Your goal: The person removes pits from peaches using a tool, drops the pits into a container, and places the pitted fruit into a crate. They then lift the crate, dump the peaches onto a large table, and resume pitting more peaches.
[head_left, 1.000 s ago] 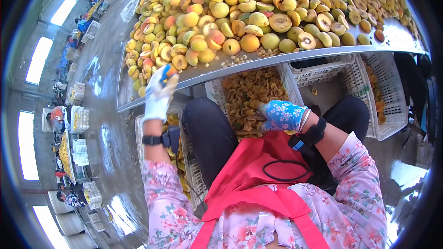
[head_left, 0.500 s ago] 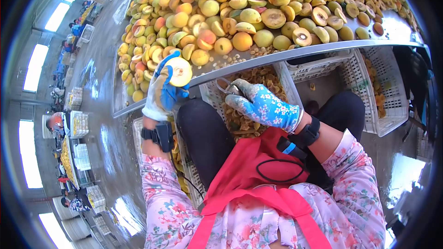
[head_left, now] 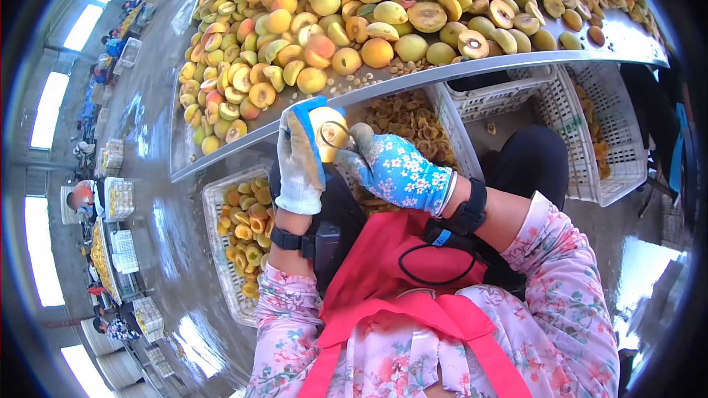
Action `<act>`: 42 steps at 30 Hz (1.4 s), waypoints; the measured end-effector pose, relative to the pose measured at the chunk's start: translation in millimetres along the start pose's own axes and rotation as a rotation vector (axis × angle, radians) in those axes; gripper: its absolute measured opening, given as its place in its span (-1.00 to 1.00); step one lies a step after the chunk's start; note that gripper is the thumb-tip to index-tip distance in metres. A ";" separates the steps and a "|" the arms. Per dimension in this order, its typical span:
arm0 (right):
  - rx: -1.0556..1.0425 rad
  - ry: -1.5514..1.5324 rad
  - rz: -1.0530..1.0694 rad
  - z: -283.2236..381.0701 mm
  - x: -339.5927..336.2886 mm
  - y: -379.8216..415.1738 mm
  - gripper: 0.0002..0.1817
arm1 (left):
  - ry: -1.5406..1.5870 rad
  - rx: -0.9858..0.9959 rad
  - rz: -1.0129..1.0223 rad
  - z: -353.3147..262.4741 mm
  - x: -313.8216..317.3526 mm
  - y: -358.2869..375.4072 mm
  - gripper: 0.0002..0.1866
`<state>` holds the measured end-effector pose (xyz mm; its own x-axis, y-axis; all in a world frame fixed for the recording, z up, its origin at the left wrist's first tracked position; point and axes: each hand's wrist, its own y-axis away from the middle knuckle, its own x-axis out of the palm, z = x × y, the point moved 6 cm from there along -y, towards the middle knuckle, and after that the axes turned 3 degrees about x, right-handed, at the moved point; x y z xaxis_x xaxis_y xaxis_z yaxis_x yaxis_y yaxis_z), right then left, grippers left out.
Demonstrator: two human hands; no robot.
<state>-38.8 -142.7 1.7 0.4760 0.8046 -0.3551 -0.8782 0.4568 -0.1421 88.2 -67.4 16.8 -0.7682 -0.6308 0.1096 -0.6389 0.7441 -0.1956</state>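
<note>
A halved yellow fruit, its cut face with the pit area showing, is held in my left hand, in a white and blue glove. My right hand, in a blue flowered glove, pinches a thin wire-loop tool, whose loop lies against the cut face. Both hands are close together in front of the metal table edge. Behind them, whole and halved fruits are heaped on the table.
Below the table edge, a crate holds fruit scraps. More white crates stand at the right. A crate of fruit halves is at the left. Other people and crates are far left.
My left hand has moved right and down with the fruit, its cut face now turned up. My right hand has moved left, bringing the loop tool onto the fruit. The left crate is more visible.
</note>
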 end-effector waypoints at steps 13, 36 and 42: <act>0.340 -0.498 0.277 -11.1 16.3 3.7 -0.61 | 0.003 -0.163 -0.214 13.0 4.9 3.1 -0.60; 0.689 -1.463 0.840 5.2 24.8 25.9 -0.69 | 0.088 -0.113 -0.095 16.5 18.3 5.8 -0.38; 0.528 -1.138 0.561 -9.7 35.2 14.7 -0.70 | 0.024 -0.205 -0.172 20.8 18.2 1.8 -0.34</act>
<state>-35.4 -111.3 -21.9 0.0674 0.6750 0.7347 -0.9635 -0.1471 0.2235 73.9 -82.1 -1.9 -0.6470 -0.7481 0.1474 -0.7532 0.6572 0.0290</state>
